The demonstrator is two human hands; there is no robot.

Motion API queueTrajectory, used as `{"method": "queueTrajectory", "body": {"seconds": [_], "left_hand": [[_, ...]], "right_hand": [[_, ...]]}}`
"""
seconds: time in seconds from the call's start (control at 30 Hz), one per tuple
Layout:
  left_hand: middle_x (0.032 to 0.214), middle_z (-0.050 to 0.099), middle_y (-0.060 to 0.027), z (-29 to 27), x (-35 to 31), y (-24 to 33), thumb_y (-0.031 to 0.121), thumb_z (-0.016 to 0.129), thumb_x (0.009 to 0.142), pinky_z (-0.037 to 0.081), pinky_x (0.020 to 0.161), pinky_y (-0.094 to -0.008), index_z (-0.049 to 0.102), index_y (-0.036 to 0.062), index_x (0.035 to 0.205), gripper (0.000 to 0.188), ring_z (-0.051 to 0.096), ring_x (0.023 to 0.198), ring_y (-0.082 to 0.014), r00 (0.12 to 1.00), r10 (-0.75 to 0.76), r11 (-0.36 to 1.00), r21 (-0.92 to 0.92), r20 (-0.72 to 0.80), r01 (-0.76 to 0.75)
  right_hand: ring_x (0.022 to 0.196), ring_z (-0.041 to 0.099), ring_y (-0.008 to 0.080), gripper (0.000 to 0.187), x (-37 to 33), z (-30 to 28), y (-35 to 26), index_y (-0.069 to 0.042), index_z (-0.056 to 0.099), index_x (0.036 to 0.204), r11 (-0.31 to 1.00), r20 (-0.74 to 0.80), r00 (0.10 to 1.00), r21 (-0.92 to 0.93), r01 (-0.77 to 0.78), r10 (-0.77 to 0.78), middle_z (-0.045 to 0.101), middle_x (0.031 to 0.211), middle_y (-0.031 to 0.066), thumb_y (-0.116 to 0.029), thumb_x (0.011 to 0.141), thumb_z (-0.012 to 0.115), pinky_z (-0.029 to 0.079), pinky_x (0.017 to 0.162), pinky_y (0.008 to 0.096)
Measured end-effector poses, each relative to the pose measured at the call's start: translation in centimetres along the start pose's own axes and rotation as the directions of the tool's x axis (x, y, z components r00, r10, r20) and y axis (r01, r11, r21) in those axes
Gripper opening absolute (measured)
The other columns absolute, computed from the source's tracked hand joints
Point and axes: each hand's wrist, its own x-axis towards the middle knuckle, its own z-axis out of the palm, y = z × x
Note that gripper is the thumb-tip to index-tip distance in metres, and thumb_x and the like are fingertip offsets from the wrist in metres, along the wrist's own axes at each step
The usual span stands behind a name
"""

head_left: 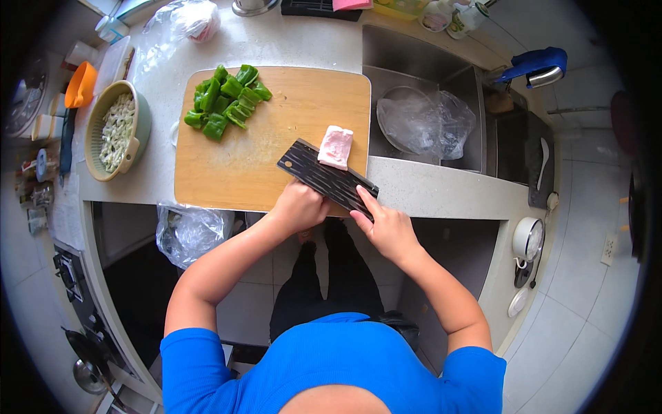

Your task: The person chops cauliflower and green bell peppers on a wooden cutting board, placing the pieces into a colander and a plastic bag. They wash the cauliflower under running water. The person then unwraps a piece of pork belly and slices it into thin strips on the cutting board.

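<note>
A black cleaver (324, 174) with a pale streaked pattern and a hole near its left end slants across the near right part of the wooden cutting board (289, 103). My right hand (389, 231) grips its right end, index finger stretched along the blade and thumb below; the handle is hidden. My left hand (301, 205) is closed at the near edge of the blade, and what its fingers hold cannot be seen. A pale pink block of meat (336, 147) lies at the blade's far edge, partly overlapping it. Cut green pepper pieces (227, 100) are heaped at the board's far left.
Left of the board stands a colander (138, 131) holding small pale pieces, with an orange container (81, 84) behind. A steel sink (427, 76) with a clear plastic bag (431, 124) lies to the right. Another plastic bag (196, 231) hangs below the counter's front edge.
</note>
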Motion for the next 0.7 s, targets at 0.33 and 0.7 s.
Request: {"method": "queueTrajectory", "body": {"seconds": [0.33,0.7], "left_hand": [[0.068,0.062,-0.0152,1.5,-1.3,0.1,0.008,0.06,0.068,0.05,0.065,-0.0405,0.062,0.0005,0.071,0.009,0.061,0.062,-0.0324,0.988,-0.091,0.996,0.029,0.126,0.088],[0.08,0.062,-0.0182,1.1,-0.5,0.0,0.006,0.059,0.068,0.047,0.078,-0.0422,0.063,-0.0018,0.083,0.018,0.06,0.077,-0.035,0.999,0.019,0.996,0.086,-0.048,-0.015]], "right_hand": [[0.052,0.063,0.0324,0.055,4.0,1.8,-1.6,-0.013,0.051,0.129,0.991,-0.031,0.998,-0.124,0.059,-0.063,0.06,0.058,0.0147,-0.048,0.087,0.055,0.051,0.049,0.0408],[0.054,0.064,0.0327,0.054,-0.5,1.3,1.7,-0.012,0.05,0.129,0.996,-0.132,0.99,-0.082,0.036,-0.047,0.06,0.058,0.0156,-0.045,0.086,0.057,0.052,0.051,0.0416]]}}
